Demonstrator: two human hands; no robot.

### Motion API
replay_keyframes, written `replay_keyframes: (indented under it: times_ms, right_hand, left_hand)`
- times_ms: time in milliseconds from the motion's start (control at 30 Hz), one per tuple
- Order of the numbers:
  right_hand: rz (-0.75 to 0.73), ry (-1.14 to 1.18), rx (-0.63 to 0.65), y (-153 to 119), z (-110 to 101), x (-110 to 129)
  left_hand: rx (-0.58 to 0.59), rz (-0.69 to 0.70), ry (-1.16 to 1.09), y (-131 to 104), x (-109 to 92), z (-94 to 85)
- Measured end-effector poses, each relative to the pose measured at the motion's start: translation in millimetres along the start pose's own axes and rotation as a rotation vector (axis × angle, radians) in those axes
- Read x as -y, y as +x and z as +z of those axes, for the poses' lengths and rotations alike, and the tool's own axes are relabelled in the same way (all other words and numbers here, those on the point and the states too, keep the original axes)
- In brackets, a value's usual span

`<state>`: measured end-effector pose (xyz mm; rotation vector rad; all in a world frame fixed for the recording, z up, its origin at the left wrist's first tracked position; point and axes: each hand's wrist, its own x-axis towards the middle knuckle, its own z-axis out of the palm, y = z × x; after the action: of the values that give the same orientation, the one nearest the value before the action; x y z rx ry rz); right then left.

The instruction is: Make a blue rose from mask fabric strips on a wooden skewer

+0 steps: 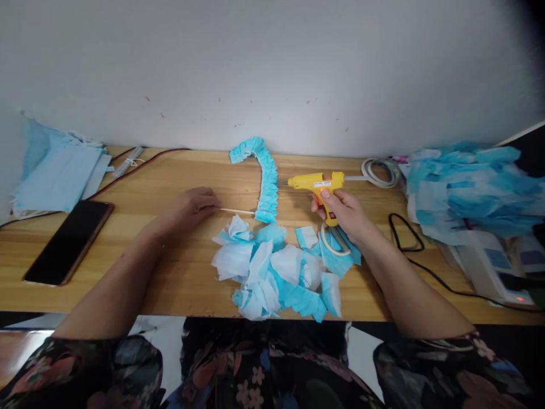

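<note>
Label showing, words too small to read

A small white label (322,184) is sitting on the side of the yellow glue gun (319,189). It is carrying dark print, but the characters are blurring together. Neither the label nor anything else on the table (191,292) is giving a readable word, brand or number.

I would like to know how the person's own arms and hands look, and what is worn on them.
The left hand and right hand are bare, as are the left forearm and right forearm. Above them, the loose, black fabric sleeves carry a floral print in pinks and muted blue.
</note>
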<state>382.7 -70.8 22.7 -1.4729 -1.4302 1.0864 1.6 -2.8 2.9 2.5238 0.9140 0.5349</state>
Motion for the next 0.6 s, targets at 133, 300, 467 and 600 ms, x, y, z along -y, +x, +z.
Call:
replay_keyframes:
  times_ms: [133,300,467,600]
  right_hand:
    - [0.004,0.071,-0.015,0.6,2.6,-3.0]
    - [-0.005,0.121,-0.041,0.6,3.0,-3.1]
    - [0.013,0.132,-0.029,-0.2,3.2,-1.8]
    - [0.024,0.129,-0.03,-0.3,3.3,-1.8]
  left_hand:
    - [-0.009,-0.038,0.002,0.4,-6.8,-2.2]
    - [-0.028,-0.059,-0.004,2.7,-13.8,-2.4]
    - [-0.047,-0.124,0.006,3.8,-16.0,-0.9]
    - [-0.058,-0.164,-0.023,3.5,-16.0,-0.8]
